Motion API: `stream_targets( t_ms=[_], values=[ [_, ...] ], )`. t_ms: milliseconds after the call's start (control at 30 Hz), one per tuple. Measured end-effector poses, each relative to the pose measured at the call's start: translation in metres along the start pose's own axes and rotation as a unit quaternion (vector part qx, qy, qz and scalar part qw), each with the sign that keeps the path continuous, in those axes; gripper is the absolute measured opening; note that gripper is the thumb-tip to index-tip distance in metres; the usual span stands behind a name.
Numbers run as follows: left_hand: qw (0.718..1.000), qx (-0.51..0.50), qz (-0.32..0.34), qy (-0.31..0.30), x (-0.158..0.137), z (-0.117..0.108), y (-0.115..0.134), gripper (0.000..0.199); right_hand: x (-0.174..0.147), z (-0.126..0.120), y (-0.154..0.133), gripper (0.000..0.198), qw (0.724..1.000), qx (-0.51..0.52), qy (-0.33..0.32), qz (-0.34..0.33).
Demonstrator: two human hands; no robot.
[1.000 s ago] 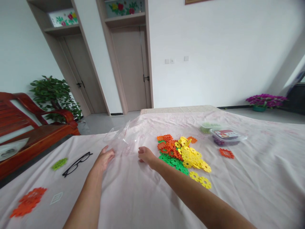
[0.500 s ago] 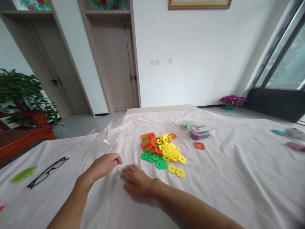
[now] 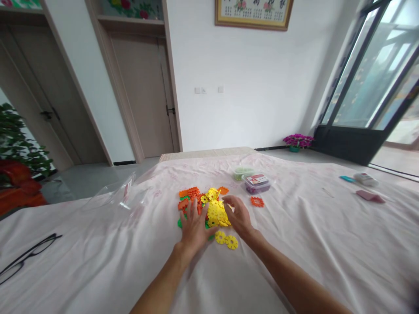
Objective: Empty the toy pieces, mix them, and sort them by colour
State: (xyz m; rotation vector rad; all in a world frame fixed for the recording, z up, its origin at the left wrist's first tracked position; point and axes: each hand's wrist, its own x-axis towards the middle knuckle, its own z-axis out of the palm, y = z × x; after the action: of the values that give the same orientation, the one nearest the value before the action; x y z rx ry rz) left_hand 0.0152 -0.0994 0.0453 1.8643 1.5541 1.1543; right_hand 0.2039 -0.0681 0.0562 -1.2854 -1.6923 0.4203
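A heap of plastic snowflake-like building pieces lies on the pale cloth, with yellow discs (image 3: 216, 213) on the right, orange pieces (image 3: 193, 192) at the back left and green discs (image 3: 179, 223) partly covered at the front left. Over the heap's left and front side, my left hand (image 3: 194, 226) is spread open, fingers apart. My right hand (image 3: 240, 216) curves along the right edge of the yellow discs, its fingers bent but apart; I see nothing held in it. Two loose yellow discs (image 3: 231, 242) lie in front of the heap. One orange frame-shaped piece (image 3: 257, 202) sits apart to the right.
Behind the heap stand a clear box with a printed label (image 3: 257, 180) and a greenish box (image 3: 242, 173). Crumpled clear plastic (image 3: 126, 196) lies at left, eyeglasses (image 3: 26, 257) nearer me. At far right are a pink item (image 3: 369, 196) and a white pack (image 3: 365, 179).
Both hands have moved right and forward from the cloth to the heap. My left hand has spread over it, and my right hand has come to its right side. The camera view has turned right.
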Motion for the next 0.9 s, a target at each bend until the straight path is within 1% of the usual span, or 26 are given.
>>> stream_targets(
  t_ms=[67,100,167,200,267,300,333,367,400,467,533,600,700,767,800,833,900],
  values=[
    [0.998,0.062,-0.002,-0.014,0.003,0.008,-0.006,0.073,0.012,0.001,0.016,0.039,0.998,-0.052,-0.015,0.021],
    [0.997,0.08,-0.006,-0.009,0.005,0.009,-0.011,0.073,0.016,0.002,0.021,0.046,0.997,-0.061,-0.032,0.034],
    [0.996,0.089,-0.018,0.019,0.011,0.008,-0.022,0.068,0.021,0.007,0.028,0.059,0.993,-0.045,-0.096,0.053],
    [0.996,0.084,-0.023,0.036,0.014,0.006,-0.028,0.064,0.021,0.01,0.029,0.067,0.988,-0.033,-0.14,0.048],
    [0.995,0.072,-0.026,0.057,0.021,0.0,-0.039,0.057,0.02,0.017,0.029,0.084,0.975,-0.027,-0.221,0.006],
    [0.995,0.07,-0.025,0.064,0.024,-0.003,-0.043,0.053,0.019,0.02,0.028,0.09,0.969,-0.037,-0.243,-0.024],
    [0.995,0.073,-0.02,0.069,0.027,-0.006,-0.047,0.048,0.018,0.023,0.026,0.091,0.965,-0.051,-0.25,-0.053],
    [0.994,0.077,-0.015,0.077,0.029,-0.009,-0.05,0.043,0.017,0.026,0.023,0.086,0.965,-0.063,-0.245,-0.077],
    [0.993,0.08,-0.008,0.087,0.032,-0.01,-0.053,0.038,0.016,0.029,0.02,0.077,0.966,-0.07,-0.232,-0.092],
    [0.991,0.073,0.006,0.115,0.035,-0.012,-0.057,0.031,0.017,0.035,0.015,0.055,0.97,-0.074,-0.209,-0.103],
    [0.987,0.056,0.025,0.146,0.038,-0.01,-0.06,0.027,0.023,0.041,0.013,0.038,0.974,-0.067,-0.191,-0.1],
    [0.981,0.043,0.047,0.182,0.041,-0.007,-0.063,0.022,0.032,0.047,0.014,0.028,0.983,-0.051,-0.161,-0.072],
    [0.969,0.022,0.082,0.232,0.046,-0.003,-0.068,0.017,0.049,0.057,0.014,0.024,0.996,0.002,-0.085,0.023],
    [0.962,0.0,0.099,0.256,0.048,-0.001,-0.07,0.018,0.059,0.061,0.009,0.021,0.991,0.069,-0.059,0.094],
    [0.959,-0.01,0.103,0.263,0.049,0.0,-0.072,0.019,0.064,0.062,0.005,0.022,0.985,0.112,-0.061,0.118],
    [0.958,-0.019,0.104,0.267,0.05,0.0,-0.072,0.019,0.067,0.062,0.0,0.025,0.977,0.159,-0.069,0.128],
    [0.956,-0.032,0.101,0.272,0.05,-0.001,-0.073,0.019,0.072,0.061,-0.009,0.035,0.959,0.244,-0.095,0.111]
  ],
)
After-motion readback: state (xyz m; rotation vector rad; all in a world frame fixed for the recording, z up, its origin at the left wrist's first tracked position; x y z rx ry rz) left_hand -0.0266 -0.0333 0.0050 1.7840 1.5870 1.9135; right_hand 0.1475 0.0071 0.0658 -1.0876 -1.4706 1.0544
